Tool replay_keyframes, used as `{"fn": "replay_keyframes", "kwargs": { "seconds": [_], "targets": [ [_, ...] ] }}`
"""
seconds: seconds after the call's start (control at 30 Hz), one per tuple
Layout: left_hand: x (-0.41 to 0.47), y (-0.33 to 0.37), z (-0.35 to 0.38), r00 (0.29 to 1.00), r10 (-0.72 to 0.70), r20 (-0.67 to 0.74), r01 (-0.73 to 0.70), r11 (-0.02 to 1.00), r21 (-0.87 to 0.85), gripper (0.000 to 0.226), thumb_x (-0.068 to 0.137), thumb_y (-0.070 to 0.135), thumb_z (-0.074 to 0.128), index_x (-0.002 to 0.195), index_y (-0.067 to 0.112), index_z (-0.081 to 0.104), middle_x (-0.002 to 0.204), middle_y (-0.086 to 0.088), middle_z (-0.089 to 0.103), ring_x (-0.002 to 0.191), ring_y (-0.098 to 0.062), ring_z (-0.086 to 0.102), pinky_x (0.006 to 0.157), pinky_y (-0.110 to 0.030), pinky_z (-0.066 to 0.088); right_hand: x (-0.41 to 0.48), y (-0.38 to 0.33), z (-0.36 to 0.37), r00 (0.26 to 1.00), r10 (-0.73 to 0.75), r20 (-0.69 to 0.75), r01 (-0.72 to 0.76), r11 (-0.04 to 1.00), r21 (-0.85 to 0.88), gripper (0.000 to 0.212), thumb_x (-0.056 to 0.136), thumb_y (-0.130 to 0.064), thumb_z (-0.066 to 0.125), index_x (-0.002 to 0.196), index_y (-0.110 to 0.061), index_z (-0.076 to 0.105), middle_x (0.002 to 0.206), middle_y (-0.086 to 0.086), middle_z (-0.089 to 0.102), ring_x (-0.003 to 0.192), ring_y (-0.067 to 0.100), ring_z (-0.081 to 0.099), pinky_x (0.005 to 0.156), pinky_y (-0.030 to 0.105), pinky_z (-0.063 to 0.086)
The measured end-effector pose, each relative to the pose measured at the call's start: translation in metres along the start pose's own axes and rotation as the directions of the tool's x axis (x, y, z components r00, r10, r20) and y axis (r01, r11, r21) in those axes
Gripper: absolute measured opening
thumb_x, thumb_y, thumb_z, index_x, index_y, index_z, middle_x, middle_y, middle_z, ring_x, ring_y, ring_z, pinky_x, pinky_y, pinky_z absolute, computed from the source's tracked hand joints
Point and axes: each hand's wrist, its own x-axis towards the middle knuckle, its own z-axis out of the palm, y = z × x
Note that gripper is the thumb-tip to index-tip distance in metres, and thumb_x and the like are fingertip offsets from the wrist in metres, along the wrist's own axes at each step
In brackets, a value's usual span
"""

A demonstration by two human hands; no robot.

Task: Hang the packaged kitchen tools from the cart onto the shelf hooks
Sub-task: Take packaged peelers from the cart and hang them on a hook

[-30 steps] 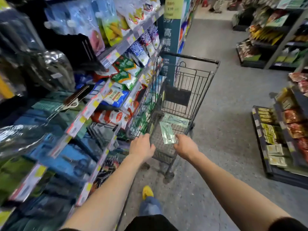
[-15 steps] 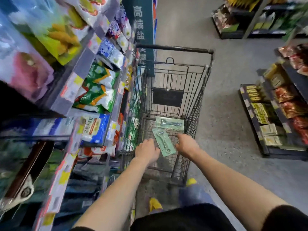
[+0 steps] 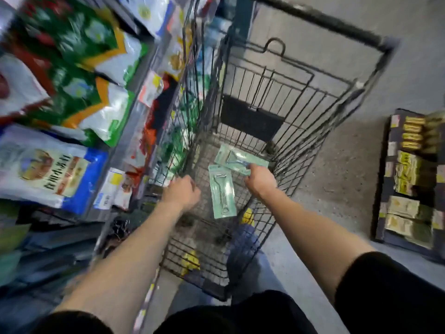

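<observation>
Arms reach into cart (image 3: pixel 320 22); right hand (image 3: pixel 260 180) grip on far peeler pack (image 3: pixel 237 158); left hand (image 3: pixel 182 193) grip unclear.

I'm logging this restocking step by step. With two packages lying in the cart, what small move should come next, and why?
Probably lift the far peeler package with the right hand and carry it toward the shelf on the left. That hand's fingers seem to grip the package's right end, while the near peeler package lies untouched in the cart.
</observation>
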Motion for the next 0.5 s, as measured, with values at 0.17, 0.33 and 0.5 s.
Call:
{"fn": "replay_keyframes", "kwargs": {
  "seconds": [0.17,0.33,0.5],
  "targets": [
    [0.068,0.021,0.043,0.983,-0.136,0.127,0.151,0.982,-0.117,0.032,0.098,0.039,0.055,0.116,0.014,0.061,0.117,-0.010,0.067,0.109,-0.033,0.063,0.095,-0.045,0.054,0.105,0.013,0.014,0.999,0.014,0.044,-0.012,0.999,-0.048,0.026,0.093,-0.018,0.058,0.119,-0.015,0.061,0.113,0.011,0.069,0.094,0.029,0.067,0.084,0.038,0.057],
    [0.137,0.026,0.114,0.949,-0.251,0.190,0.303,0.893,-0.334,0.028,0.092,0.033,0.065,0.112,0.014,0.058,0.107,-0.008,0.067,0.095,-0.029,0.063,0.085,-0.037,0.055,0.204,0.023,0.056,0.989,0.055,0.136,-0.023,0.975,-0.222,0.037,0.093,-0.025,0.062,0.126,-0.010,0.054,0.125,0.018,0.062,0.114,0.036,0.062,0.092,0.042,0.053],
    [0.211,0.002,0.240,0.909,-0.337,0.244,0.416,0.752,-0.511,0.113,0.070,0.064,0.064,0.156,0.019,0.005,0.153,-0.017,0.045,0.123,-0.042,0.058,0.099,-0.060,0.051,0.251,0.044,0.114,0.986,0.072,0.153,-0.004,0.914,-0.405,0.052,0.097,-0.031,0.056,0.141,-0.006,0.045,0.146,0.016,0.046,0.137,0.032,0.042,0.108,0.038,0.039]
  ]
}}
